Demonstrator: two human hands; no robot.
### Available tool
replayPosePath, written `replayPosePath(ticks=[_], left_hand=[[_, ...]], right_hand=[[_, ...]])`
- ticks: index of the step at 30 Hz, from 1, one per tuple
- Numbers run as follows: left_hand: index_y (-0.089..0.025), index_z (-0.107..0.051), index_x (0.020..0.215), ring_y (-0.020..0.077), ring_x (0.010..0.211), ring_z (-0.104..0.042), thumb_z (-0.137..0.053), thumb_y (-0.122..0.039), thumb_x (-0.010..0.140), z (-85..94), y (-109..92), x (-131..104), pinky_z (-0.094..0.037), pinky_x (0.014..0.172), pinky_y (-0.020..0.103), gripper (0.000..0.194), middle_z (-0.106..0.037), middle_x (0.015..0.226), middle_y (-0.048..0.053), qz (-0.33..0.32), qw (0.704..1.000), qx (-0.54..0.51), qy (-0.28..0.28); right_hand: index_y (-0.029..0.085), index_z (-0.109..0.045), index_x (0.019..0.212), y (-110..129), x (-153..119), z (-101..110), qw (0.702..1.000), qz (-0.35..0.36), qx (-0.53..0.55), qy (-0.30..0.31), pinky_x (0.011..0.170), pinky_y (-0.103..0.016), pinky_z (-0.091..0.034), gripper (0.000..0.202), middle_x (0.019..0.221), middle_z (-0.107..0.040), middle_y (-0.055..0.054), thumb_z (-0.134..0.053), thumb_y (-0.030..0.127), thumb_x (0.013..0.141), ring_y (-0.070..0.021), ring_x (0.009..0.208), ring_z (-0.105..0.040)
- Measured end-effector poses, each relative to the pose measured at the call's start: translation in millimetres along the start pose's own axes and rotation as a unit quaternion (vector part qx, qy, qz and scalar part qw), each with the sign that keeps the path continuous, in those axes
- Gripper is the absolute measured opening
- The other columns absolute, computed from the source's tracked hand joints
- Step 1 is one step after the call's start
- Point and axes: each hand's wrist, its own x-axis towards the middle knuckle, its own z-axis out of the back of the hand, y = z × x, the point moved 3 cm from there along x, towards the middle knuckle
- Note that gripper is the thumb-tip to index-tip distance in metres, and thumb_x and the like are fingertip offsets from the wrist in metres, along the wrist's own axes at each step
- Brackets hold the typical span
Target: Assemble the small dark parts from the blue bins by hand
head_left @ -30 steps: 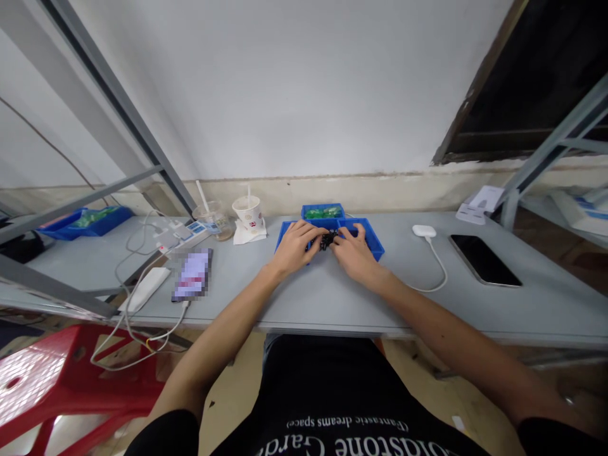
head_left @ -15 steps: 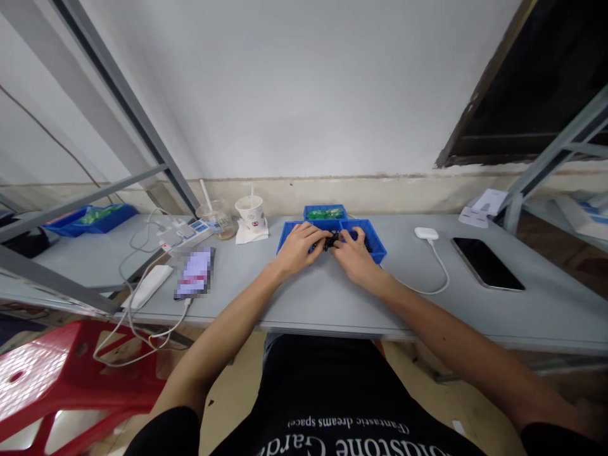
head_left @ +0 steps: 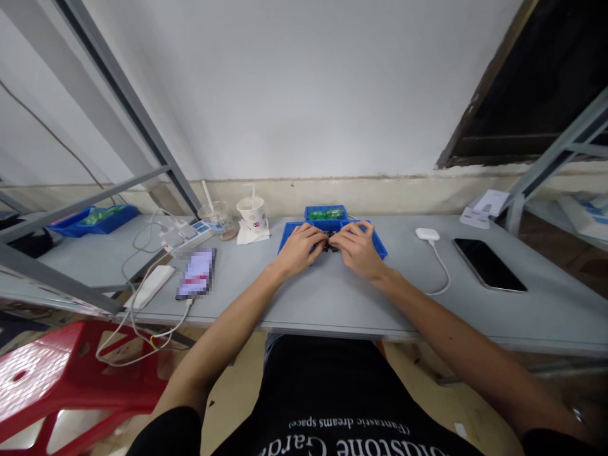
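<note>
Small black parts (head_left: 331,246) show between my two hands, at the front of the blue bins. My left hand (head_left: 300,248) has its fingers bent and pinched on the black parts from the left. From the right, my right hand (head_left: 355,249) closes its fingertips on them too. Both hands partly cover the left blue bin (head_left: 286,233) and the right blue bin (head_left: 379,246). Behind them stands a smaller blue bin (head_left: 325,223) with green packets in it. The exact shape of the black parts is too small to tell.
To the left are a paper cup (head_left: 251,212), a clear cup (head_left: 222,221), a power strip (head_left: 194,235) and a purple-screened phone (head_left: 197,272) with cables. On the right lie a white case (head_left: 427,234) and a black phone (head_left: 489,264). A red stool (head_left: 80,367) stands lower left.
My right hand has drawn its fingers together and covers more of the right bin. My left hand has barely moved. The view has shifted slightly.
</note>
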Motion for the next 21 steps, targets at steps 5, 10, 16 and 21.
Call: replayPosePath(ticks=[5,10,16,21], left_hand=[[-0.019,-0.073,0.113,0.0237,0.107,-0.061,-0.047,-0.028,0.106,4.1,-0.6,0.8,-0.045,0.094,0.041,0.028,-0.075,0.113,0.008,0.004,1.000,0.000,-0.025],[-0.019,-0.073,0.109,0.0232,0.104,-0.061,-0.048,-0.028,0.106,5.3,-2.9,0.9,-0.045,0.092,0.040,0.027,-0.076,0.109,0.008,-0.011,0.999,-0.004,-0.042],[-0.019,-0.073,0.107,0.0229,0.102,-0.061,-0.049,-0.029,0.106,3.4,-3.6,0.1,-0.044,0.091,0.040,0.026,-0.075,0.105,0.007,-0.015,0.999,0.002,-0.044],[-0.019,-0.073,0.102,0.0219,0.100,-0.061,-0.050,-0.028,0.105,3.9,-1.8,0.2,-0.043,0.091,0.039,0.025,-0.076,0.104,0.006,-0.013,0.999,0.001,-0.042]], right_hand=[[0.022,-0.070,0.099,-1.9,2.1,4.1,0.999,-0.039,0.011,-0.007,0.103,-0.044,-0.026,0.018,0.099,-0.079,-0.003,-0.054,0.027,0.105,-0.0226,0.099,-0.060],[0.023,-0.072,0.102,-4.6,1.5,2.8,0.997,-0.069,-0.022,0.023,0.105,-0.045,-0.024,0.022,0.105,-0.079,-0.004,-0.052,0.032,0.106,-0.0238,0.102,-0.060],[0.022,-0.073,0.096,-8.8,0.5,-1.0,0.995,-0.087,-0.020,0.036,0.104,-0.045,-0.023,0.029,0.095,-0.079,-0.003,-0.048,0.033,0.108,-0.0233,0.100,-0.060],[0.020,-0.068,0.105,-6.0,1.1,-0.4,0.997,-0.064,-0.004,0.037,0.105,-0.044,-0.024,0.019,0.105,-0.078,-0.005,-0.053,0.032,0.106,-0.0230,0.103,-0.061]])
